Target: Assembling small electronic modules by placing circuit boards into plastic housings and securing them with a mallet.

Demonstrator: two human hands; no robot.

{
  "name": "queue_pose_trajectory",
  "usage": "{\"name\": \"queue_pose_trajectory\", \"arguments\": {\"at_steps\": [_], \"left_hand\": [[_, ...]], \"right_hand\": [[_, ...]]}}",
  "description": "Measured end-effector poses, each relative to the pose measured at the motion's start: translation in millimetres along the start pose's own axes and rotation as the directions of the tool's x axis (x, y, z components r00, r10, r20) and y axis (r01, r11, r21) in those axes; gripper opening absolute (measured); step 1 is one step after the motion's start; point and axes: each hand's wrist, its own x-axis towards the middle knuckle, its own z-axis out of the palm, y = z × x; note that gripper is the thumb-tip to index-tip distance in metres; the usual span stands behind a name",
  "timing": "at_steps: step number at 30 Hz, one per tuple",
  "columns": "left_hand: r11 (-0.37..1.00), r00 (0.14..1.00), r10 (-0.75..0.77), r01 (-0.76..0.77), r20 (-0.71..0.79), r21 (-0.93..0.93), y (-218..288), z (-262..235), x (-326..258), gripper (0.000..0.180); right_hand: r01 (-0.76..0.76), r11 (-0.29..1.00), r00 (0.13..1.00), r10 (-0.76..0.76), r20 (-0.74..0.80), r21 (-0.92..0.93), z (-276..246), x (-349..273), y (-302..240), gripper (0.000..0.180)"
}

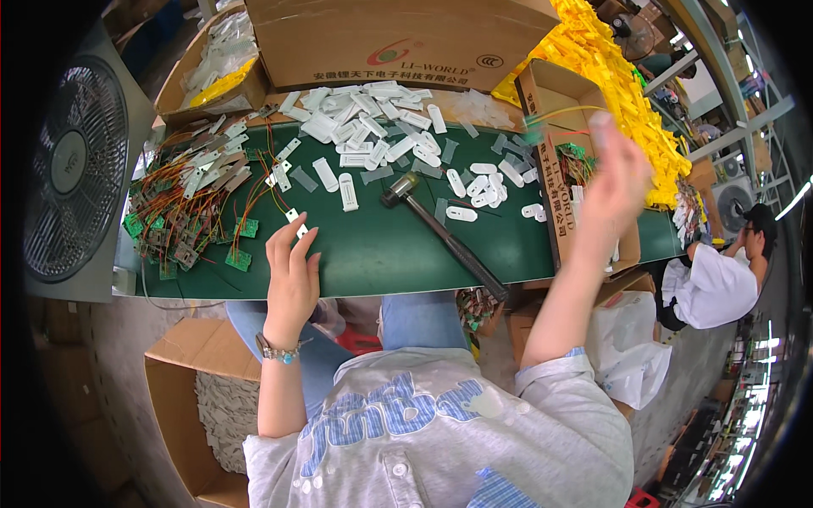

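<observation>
My left hand [292, 267] rests at the near left of the green table, fingers stretched and slightly apart. Its fingertips touch a small white perforated strip [293, 215] with thin wires. Blurred by motion, my right hand [620, 173] is raised over an open cardboard box [555, 190] at the right. Yellow and red wires [569, 110] trail left from its fingers toward a smeared green piece [532, 129], apparently a small circuit board. Between the hands lies a black-handled hammer [449, 233]. White plastic housings [348, 193] and small oval white covers [461, 214] lie beyond it.
A tangle of wired green circuit boards [186, 220] covers the table's left. Behind are a pile of white housings [364, 118] and a large carton [398, 42]. Yellow pieces [627, 102] heap up at right. A fan [76, 169] stands left; another person [716, 279] sits far right.
</observation>
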Motion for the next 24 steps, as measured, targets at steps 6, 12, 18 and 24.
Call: {"name": "queue_pose_trajectory", "arguments": {"at_steps": [6, 12, 18, 24], "left_hand": [[0.996, 0.985, -0.086, 0.085, 0.149, 0.009, 7, -1, 5, 0.048], [0.997, 0.992, -0.077, 0.075, 0.095, 0.024, 11, 0, 10, 0.046], [0.997, 0.99, -0.073, 0.075, 0.123, -0.012, 7, -2, 10, 0.044], [0.995, 0.987, -0.088, 0.095, 0.137, -0.041, 10, -3, 13, 0.043]], "right_hand": [[-0.12, 0.893, 0.962, 0.213, 0.173, -0.433, -11, -34, 135, 0.036], [-0.167, 0.891, 0.89, 0.321, 0.325, -0.421, 1, -32, 121, 0.02], [-0.361, 0.875, 0.751, 0.069, 0.657, 0.321, 114, -4, 25, 0.019], [-0.072, 0.9, 0.737, -0.243, 0.631, 0.431, 222, -28, -22, 0.013]]}}
